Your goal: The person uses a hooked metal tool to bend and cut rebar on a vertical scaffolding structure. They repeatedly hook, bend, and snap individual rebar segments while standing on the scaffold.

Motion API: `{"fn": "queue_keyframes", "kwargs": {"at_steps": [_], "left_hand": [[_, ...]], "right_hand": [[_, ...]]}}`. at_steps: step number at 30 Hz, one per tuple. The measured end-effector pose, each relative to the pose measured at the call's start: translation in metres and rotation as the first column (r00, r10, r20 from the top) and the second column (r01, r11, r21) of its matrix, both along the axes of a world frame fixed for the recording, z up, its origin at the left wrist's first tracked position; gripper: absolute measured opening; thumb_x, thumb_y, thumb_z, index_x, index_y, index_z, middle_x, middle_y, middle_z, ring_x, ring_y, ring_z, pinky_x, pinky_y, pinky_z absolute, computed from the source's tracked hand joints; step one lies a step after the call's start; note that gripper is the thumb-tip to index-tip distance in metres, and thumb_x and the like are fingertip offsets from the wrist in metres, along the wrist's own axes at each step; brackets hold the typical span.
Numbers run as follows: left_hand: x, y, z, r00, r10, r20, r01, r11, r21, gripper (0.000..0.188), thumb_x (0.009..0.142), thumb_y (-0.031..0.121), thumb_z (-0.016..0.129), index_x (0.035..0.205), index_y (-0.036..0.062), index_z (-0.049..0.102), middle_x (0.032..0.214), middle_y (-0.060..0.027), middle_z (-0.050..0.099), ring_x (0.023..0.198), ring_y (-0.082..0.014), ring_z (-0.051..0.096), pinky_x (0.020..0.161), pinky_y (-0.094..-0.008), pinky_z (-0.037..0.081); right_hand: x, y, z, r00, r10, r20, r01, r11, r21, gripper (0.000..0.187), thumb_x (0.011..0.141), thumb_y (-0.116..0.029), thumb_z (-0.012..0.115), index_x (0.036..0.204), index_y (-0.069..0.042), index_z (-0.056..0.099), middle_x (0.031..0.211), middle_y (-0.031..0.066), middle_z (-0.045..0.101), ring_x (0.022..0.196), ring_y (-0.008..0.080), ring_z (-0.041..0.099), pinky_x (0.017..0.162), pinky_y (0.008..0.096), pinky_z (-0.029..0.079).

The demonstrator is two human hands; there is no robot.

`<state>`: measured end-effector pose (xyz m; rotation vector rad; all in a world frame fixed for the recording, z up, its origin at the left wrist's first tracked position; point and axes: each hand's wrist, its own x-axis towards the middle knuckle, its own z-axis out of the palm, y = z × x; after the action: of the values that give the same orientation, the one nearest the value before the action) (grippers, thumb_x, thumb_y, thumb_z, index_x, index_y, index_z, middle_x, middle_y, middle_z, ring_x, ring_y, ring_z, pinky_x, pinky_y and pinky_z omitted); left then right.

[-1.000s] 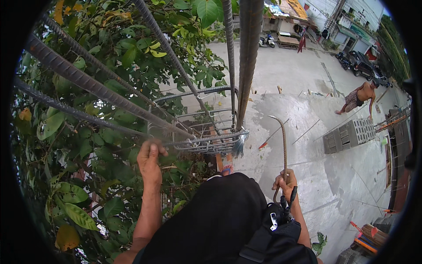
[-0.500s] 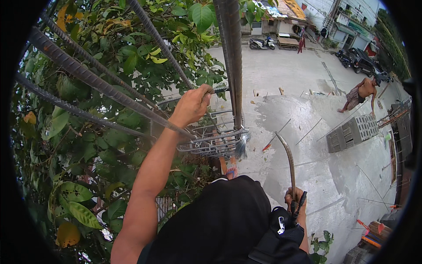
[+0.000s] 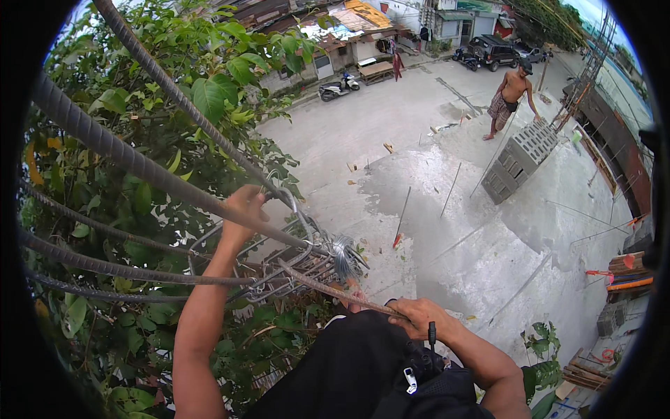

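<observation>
Pale concrete ground (image 3: 447, 265) spreads below us from 12 round to 4 o'clock, with a person (image 3: 513, 94) beside grey blocks (image 3: 520, 160) near 2 o'clock and leafy branches (image 3: 216, 94) crowding 10 o'clock.

Half a second ago our right hand (image 3: 419, 318) held the bent bar (image 3: 342, 290) upright, well apart from the steel rings (image 3: 286, 276); now we have it laid over toward 10 o'clock, its far end at the rings. Our left hand (image 3: 246, 207), at 9 o'clock, is again up by the top of the rings, and our view has swung, so the scooter (image 3: 338, 87) sits near 12. We judge that both hands now serve the same spot, the bar as a lever or hook.

Our right fingers are closed firmly round the bar's near end, at 5 o'clock. Our left fingers are curled close to a tall bar (image 3: 125, 150); we cannot tell whether they grip it.

We see the bent bar as slim, brown and ribbed, slanting from 5 to 7 o'clock; whether its tip catches a ring is hard to say. The rings look grey, round-cornered and stacked, tied to the tall bars, with a tuft of thin wire (image 3: 342, 255) at 6 o'clock.
</observation>
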<state>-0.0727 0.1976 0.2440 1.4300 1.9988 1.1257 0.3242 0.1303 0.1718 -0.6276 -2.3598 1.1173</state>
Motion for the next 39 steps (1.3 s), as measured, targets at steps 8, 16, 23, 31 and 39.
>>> {"fn": "queue_keyframes", "kwargs": {"at_steps": [8,16,23,31,39], "left_hand": [[-0.003,0.025,0.029,0.977,-0.171,-0.13,0.133,0.956,-0.261,0.012,0.088,0.007,0.054,0.086,-0.0024,0.06,0.061,0.0,0.05,0.049,-0.0078,0.044,0.044,-0.0259,0.035],[-0.004,0.035,0.042,0.769,-0.283,-0.573,0.133,0.948,-0.289,0.011,0.077,0.011,0.056,0.083,0.0034,0.063,0.078,-0.0196,0.062,0.074,-0.0376,0.059,0.068,-0.0432,0.047],[-0.008,0.034,0.048,0.502,-0.333,-0.798,0.065,0.935,-0.349,0.015,0.077,0.017,0.058,0.084,0.0073,0.066,0.084,-0.0151,0.066,0.079,-0.0334,0.064,0.069,-0.0427,0.052],[-0.012,0.034,0.045,0.595,-0.244,-0.766,-0.001,0.953,-0.304,0.017,0.069,0.017,0.064,0.081,0.006,0.068,0.077,-0.0164,0.065,0.073,-0.0345,0.064,0.066,-0.0423,0.053],[-0.011,0.031,0.05,0.556,-0.24,-0.795,0.012,0.96,-0.281,0.018,0.072,0.017,0.062,0.085,0.0072,0.069,0.081,-0.0164,0.067,0.078,-0.0325,0.066,0.068,-0.0423,0.053]], "right_hand": [[-0.032,-0.012,0.018,0.998,0.008,0.066,-0.003,0.997,-0.08,0.029,0.085,-0.015,0.062,0.106,-0.002,0.047,0.086,0.0191,0.06,0.072,0.038,0.061,0.057,0.0453,0.049],[-0.079,-0.024,0.033,0.991,-0.05,0.125,0.092,0.933,-0.348,0.03,0.092,-0.018,0.05,0.109,0.002,0.036,0.087,0.0303,0.055,0.076,0.0485,0.056,0.062,0.0509,0.046],[-0.139,-0.051,-0.001,0.978,-0.187,0.096,0.209,0.829,-0.519,0.032,0.096,-0.025,0.045,0.106,0.003,0.034,0.09,0.0276,0.048,0.081,0.0422,0.051,0.075,0.0493,0.04],[-0.146,-0.076,0.018,0.972,-0.231,0.034,0.204,0.771,-0.603,0.036,0.097,-0.031,0.044,0.107,0.003,0.036,0.094,0.0222,0.045,0.085,0.0341,0.047,0.08,0.0441,0.038],[-0.169,-0.078,0.026,0.944,-0.324,-0.071,0.132,0.564,-0.815,0.027,0.098,-0.033,0.043,0.091,-0.009,0.035,0.072,0.0026,0.039,0.058,0.0097,0.036,0.052,0.028,0.037]]}}
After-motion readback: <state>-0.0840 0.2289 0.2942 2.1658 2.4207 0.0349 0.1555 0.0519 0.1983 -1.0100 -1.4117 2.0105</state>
